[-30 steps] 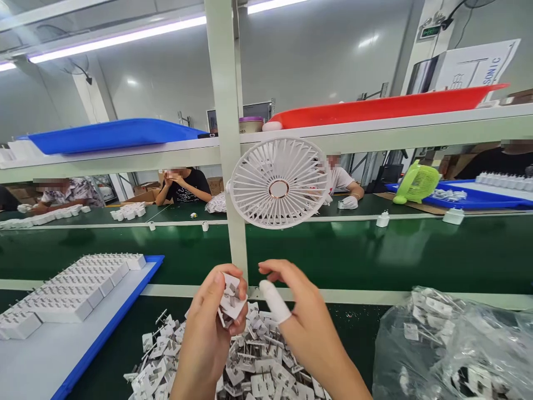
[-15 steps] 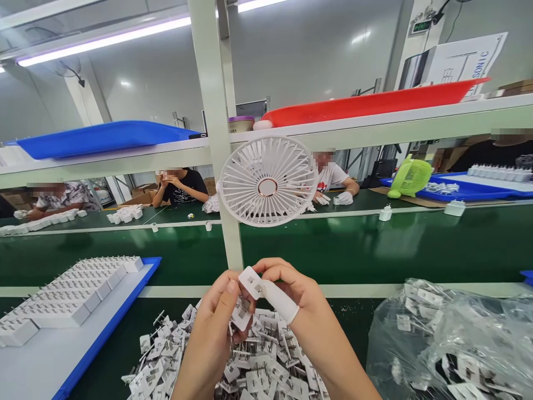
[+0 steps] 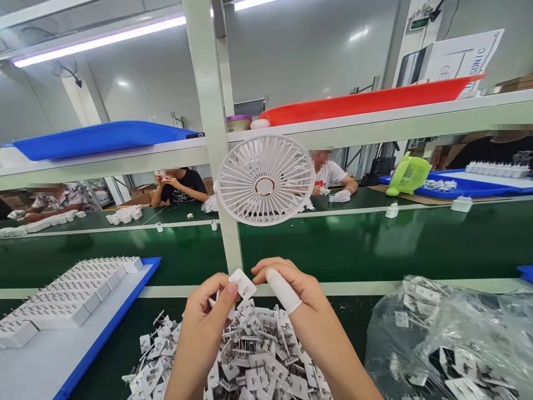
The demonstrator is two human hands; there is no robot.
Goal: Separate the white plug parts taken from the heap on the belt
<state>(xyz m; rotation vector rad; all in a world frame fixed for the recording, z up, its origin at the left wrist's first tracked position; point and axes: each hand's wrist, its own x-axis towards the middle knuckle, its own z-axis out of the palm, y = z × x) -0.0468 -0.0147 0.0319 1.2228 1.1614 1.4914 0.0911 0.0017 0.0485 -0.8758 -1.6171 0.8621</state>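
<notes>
My left hand point(image 3: 206, 316) pinches a small white plastic plug plate point(image 3: 240, 282) between thumb and fingers, tilted with its flat face up. Part of another white piece shows behind those fingers, mostly hidden. Just to the right is my right hand point(image 3: 306, 303), its thumb in a white finger cot and its fingers stretched toward the plate's edge; they look slightly apart from it and grip nothing visible. Below both hands spreads a heap of loose white plug plates point(image 3: 266, 364) with metal prongs.
A blue-edged tray point(image 3: 112, 328) at left carries rows of white plug housings point(image 3: 79, 289). A clear bag point(image 3: 453, 328) of plug parts lies at right. Ahead are a white fan point(image 3: 265, 186) on a post and a green conveyor belt point(image 3: 353, 250); several co-workers sit beyond it.
My right fingers and thumb have come off the plate and drawn slightly apart. The plate has shifted a little left and down in my left hand. Pieces on the belt have moved right.
</notes>
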